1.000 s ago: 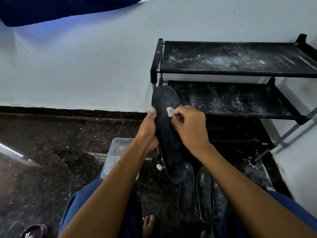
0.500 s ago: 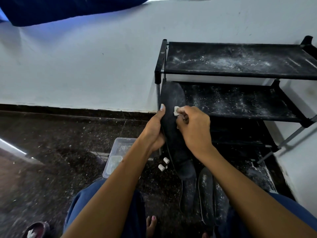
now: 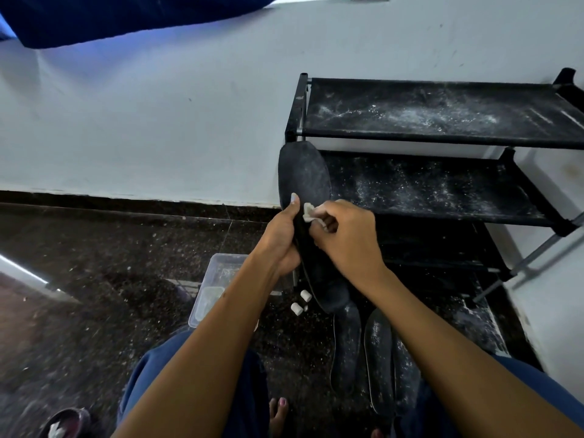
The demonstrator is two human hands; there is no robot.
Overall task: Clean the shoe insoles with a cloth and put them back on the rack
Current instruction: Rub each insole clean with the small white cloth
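Centre of frame: insole [image 3: 304, 175] held upright, toe end up, overlapping the left post of the rack [image 3: 442, 137]. Left hand [image 3: 284, 238] clamped on its left edge at mid-length, thumb pressed flat on the face. Right hand [image 3: 344, 235] closed around a small white cloth [image 3: 308, 212], pinched at the fingertips and pressed to the insole just beside that thumb. Upper half dusted grey; lower end dark, hanging down toward the floor.

Likely light and thin, flexible rather than stiff. Probably bends under hard rubbing unless backed from behind, so best gripped at the waist with the fingers spread behind the spot being wiped. Surface looks matte and grippy, not slippery; nothing fragile about it.

Lower centre: more insoles [image 3: 377, 358] lying flat on the floor between the knees, speckled white, apparently yet to be wiped. Rack shelves at upper right bare of insoles, powdered white. Clear tub [image 3: 221, 273] left of the arms; two small white cylinders [image 3: 300, 305] beside it, purpose unclear.
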